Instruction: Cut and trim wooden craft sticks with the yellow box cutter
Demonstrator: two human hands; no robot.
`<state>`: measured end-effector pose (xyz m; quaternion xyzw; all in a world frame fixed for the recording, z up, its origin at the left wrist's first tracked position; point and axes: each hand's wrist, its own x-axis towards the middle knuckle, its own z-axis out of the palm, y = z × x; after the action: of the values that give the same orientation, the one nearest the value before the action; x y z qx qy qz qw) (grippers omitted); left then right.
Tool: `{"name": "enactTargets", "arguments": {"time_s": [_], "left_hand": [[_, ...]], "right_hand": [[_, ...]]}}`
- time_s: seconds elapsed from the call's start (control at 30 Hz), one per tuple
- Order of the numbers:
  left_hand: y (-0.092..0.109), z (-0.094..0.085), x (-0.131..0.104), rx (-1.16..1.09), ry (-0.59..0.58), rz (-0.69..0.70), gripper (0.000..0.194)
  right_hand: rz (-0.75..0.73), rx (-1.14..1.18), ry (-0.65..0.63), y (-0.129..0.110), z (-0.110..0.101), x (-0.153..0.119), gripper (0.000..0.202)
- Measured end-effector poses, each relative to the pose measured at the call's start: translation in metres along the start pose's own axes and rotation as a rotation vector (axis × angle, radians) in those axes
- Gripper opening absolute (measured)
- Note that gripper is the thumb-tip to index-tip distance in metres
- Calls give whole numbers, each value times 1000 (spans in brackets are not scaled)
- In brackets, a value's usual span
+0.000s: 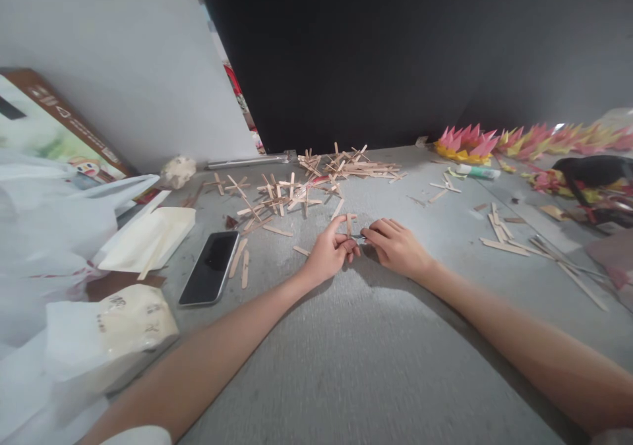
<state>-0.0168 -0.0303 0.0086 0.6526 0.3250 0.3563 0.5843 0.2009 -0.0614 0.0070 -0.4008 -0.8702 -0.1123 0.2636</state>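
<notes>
Near the middle of the grey table (pixel 316 359), my left hand (pixel 329 250) is closed on a small piece of joined wooden sticks (pixel 349 226). One stick stands up from the fingers, with another across its top. My right hand (pixel 399 247) is closed just to the right, its fingertips on a small metallic tool (pixel 359 237) that reaches toward the sticks. The tool's full shape is hidden by the fingers. Behind both hands lies a pile of wooden sticks (pixel 279 194), many crossed and joined.
A black phone (pixel 210 267), an open white container (pixel 168 231) and plastic bags (pixel 49 227) are at the left. Pink and yellow paper pieces (pixel 467 145), a glue stick (pixel 478 171) and loose sticks (pixel 504 246) lie at the right. A dark panel (pixel 395 56) stands behind.
</notes>
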Motion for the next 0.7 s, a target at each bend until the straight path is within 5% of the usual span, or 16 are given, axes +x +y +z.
{"name": "enactTargets", "arguments": {"time_s": [0.27, 0.7], "left_hand": [[1, -2, 2, -102, -50, -18, 33], [9, -5, -2, -153, -174, 22, 47]], "right_hand": [[15, 86, 4, 3, 1, -1, 26], [-7, 205, 9, 8, 4, -3, 29]]}}
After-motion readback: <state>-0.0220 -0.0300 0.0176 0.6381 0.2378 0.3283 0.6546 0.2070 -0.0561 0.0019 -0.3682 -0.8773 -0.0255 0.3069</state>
